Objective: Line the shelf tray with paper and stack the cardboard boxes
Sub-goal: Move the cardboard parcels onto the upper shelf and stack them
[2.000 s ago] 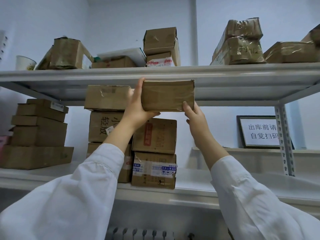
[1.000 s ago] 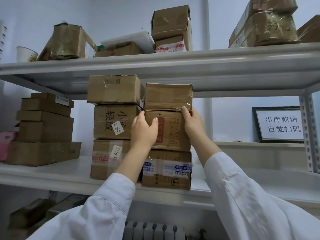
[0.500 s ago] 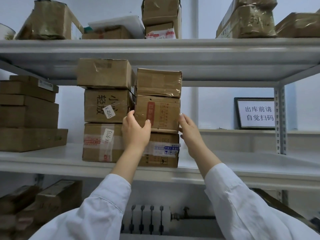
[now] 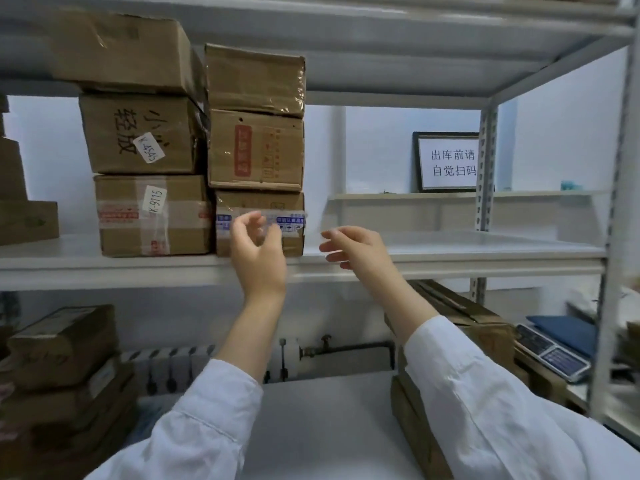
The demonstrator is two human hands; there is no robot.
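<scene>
While the left hand [image 4: 258, 252] and right hand [image 4: 358, 251] hover empty, fingers loosely curled, a cardboard box [image 4: 485, 336] below the shelf [image 4: 485, 263] edge lies nearer the right.

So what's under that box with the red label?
A taped cardboard box, resting on the white shelf. The left hand covers part of its front; its contents are hidden.

White shelf [image 4: 450, 249] bore the K-9115 box [image 4: 152, 216] touching a blue-taped box [image 4: 270, 202] on its right, with a third box [image 4: 27, 221] well apart at the left edge.
</scene>
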